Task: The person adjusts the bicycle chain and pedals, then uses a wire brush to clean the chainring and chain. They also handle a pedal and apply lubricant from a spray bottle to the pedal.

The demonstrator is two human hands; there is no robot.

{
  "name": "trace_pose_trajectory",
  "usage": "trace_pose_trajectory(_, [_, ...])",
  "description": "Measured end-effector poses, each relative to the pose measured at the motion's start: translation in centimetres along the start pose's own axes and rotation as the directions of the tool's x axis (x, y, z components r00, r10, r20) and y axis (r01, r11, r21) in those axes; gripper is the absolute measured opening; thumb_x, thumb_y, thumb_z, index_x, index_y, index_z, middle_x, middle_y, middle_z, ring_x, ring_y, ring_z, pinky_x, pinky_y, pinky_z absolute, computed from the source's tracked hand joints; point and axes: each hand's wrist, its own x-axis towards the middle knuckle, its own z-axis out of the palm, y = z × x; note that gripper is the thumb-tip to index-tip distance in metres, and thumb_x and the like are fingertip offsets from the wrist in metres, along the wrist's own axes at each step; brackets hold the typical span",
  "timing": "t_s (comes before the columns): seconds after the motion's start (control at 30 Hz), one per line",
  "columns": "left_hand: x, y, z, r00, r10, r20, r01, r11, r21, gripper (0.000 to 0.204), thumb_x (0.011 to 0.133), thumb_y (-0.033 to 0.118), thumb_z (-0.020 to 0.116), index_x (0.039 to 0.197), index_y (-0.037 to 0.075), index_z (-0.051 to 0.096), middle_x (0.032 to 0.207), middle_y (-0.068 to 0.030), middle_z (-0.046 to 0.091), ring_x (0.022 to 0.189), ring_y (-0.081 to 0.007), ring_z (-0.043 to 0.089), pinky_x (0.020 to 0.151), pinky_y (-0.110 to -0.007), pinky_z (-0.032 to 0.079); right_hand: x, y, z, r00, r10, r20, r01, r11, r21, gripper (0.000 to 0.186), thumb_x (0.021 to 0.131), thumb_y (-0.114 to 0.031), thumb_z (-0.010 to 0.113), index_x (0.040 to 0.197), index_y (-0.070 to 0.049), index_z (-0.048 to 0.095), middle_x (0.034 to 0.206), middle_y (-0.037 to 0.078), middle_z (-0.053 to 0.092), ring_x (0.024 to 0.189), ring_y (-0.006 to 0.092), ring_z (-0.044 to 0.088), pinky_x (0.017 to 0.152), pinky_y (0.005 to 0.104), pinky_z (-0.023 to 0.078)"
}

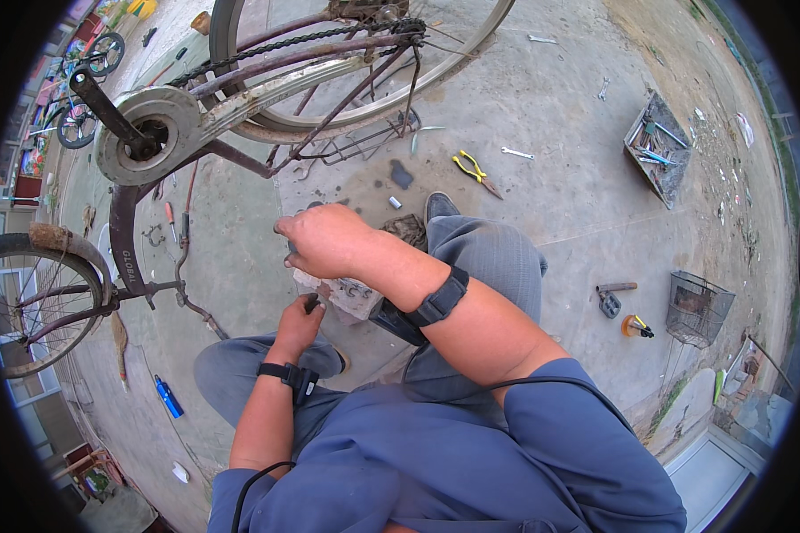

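My right hand (324, 240) is curled closed above a rough pale block (354, 300) between my knees. Something small and dark shows at its fingertips, too hidden to name. Lower and to the left, my left hand (300, 327) is closed beside the same block, with a dark bit at its fingers that I cannot make out. Ahead on the left, a purple bicycle (126, 226) appears turned upside down. Its crank arm (111, 111) and round chain guard (111, 160) are nearest my hands. A small silver cylinder (395, 202) lies beyond my right hand.
Yellow-handled pliers (469, 167) and a wrench (517, 153) lie ahead on the concrete. A metal tray of tools (665, 188) and a wire basket (716, 306) stand on the right, near a pedal (610, 306). Leftward are a red-handled screwdriver (169, 213) and a blue bottle (168, 397).
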Motion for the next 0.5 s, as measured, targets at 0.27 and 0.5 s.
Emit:
trace_pose_trajectory(0.27, [0.07,-0.09,0.2,1.0,0.012,-0.005,-0.012,1.0,0.012,0.046,0.095,0.022,0.066,0.128,-0.01,0.061,0.12,-0.0285,0.069,0.113,-0.0358,0.069,0.098,-0.039,0.053,0.07,-0.18,-0.09,1.0,0.019,0.0,-0.019,1.0,-0.011,0.036,0.081,-0.03,0.079,0.105,-0.006,0.067,0.092,0.016,0.074,0.092,0.0368,0.072,0.078,0.049,0.057])
trace_pose_trajectory(0.5, [0.12,-0.2,0.27,1.0,0.009,-0.006,-0.008,1.0,0.013,0.047,0.095,0.022,0.066,0.128,-0.01,0.061,0.12,-0.0289,0.069,0.113,-0.0361,0.069,0.098,-0.039,0.053,0.05,-0.2,-0.13,1.0,0.024,0.006,-0.024,1.0,-0.015,0.036,0.081,-0.03,0.078,0.105,-0.005,0.067,0.093,0.016,0.074,0.092,0.0367,0.072,0.078,0.0488,0.057])
